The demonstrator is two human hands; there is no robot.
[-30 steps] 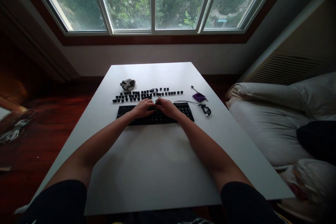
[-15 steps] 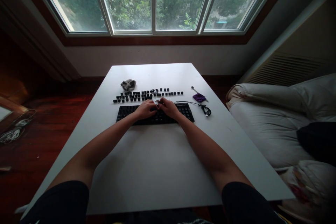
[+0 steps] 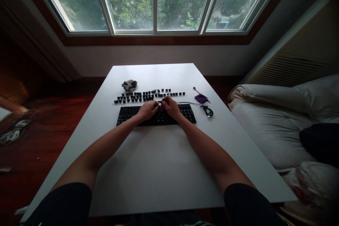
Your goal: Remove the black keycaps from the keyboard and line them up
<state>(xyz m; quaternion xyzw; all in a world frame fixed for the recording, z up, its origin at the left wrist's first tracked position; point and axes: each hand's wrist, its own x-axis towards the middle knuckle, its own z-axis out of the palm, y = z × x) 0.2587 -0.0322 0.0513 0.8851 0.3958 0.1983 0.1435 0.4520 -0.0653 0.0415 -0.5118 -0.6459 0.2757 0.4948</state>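
A black keyboard (image 3: 128, 113) lies across the white table, its middle partly covered by my hands. My left hand (image 3: 148, 109) is closed over the keyboard's middle, fingertips drawn together. Close beside it, my right hand (image 3: 171, 107) is closed too, its fingertips nearly meeting the left ones. Something small and shiny shows between the fingertips, too small to name. Behind the keyboard, loose black keycaps (image 3: 137, 96) stand in rough rows. What each hand grips is mostly hidden by the fingers.
A crumpled grey cloth (image 3: 129, 85) lies behind the keycaps at the left. On the right are a coiled black cable (image 3: 208, 111), a purple cloth (image 3: 201, 98) and a small brush-like tool (image 3: 196, 89). The white table (image 3: 156, 169) stands beside a pale sofa (image 3: 265, 123).
Both hands have shifted slightly, with the right hand lifted a little and moved away from me. The shiny thing between the fingertips has moved slightly. The keycaps look unchanged.
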